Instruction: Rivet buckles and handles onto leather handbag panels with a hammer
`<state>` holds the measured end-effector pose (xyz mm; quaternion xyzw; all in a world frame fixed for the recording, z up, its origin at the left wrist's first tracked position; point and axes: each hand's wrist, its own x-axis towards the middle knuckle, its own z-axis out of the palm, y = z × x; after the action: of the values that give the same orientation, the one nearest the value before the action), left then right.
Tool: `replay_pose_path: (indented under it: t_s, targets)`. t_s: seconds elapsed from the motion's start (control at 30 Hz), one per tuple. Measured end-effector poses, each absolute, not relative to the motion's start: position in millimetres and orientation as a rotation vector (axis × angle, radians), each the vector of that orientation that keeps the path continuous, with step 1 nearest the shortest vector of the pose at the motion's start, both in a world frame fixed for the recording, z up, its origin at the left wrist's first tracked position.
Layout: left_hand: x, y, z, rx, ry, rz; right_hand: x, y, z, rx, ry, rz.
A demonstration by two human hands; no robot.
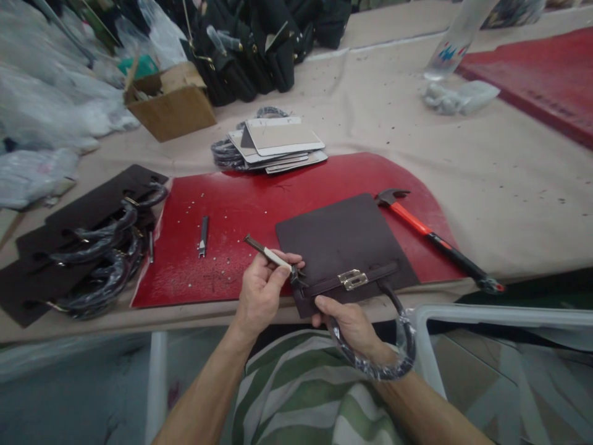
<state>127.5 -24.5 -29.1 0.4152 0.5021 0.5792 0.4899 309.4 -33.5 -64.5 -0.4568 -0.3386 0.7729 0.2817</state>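
My left hand is closed around a slim metal punch with a white-wrapped middle. Its dark lower end is by the left end of a strap on a dark brown bag panel; whether they touch, I cannot tell. My right hand grips the panel's near edge, thumb on top and fingers underneath. A gold clasp sits on the strap. The plastic-wrapped bag handle loops around my right wrist. To the panel's right lies a claw hammer with an orange and black grip.
A red mat lies beneath the panel, bearing a forked metal tool and small scraps. More panels with wrapped handles are piled at left. Behind stand stacked boards, a cardboard box and black bags. A white bin is at lower right.
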Motion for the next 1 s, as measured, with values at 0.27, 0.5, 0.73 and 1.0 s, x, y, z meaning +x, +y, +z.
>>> replay_pose_path:
  t_s: [0.27, 0.5, 0.73, 1.0]
  targets:
    - [126.9, -34.5, -36.2, 0.924, 1.103, 1.513, 304.2, -31.6, -77.0, -1.104, -0.836, 2.048]
    - [127.9, -40.0, -36.3, 0.987, 1.135, 1.477, 301.2, -30.7, -74.5, -1.074, -0.805, 2.063]
    - [129.9, -38.9, -24.4, 1.083, 1.239, 1.386, 303.5, -31.2, -74.2, -1.132, -0.878, 2.068]
    - [136.0, -40.0, -25.7, 1.192, 1.347, 1.386, 306.2, -26.9, -64.7, -1.161, -0.946, 2.091]
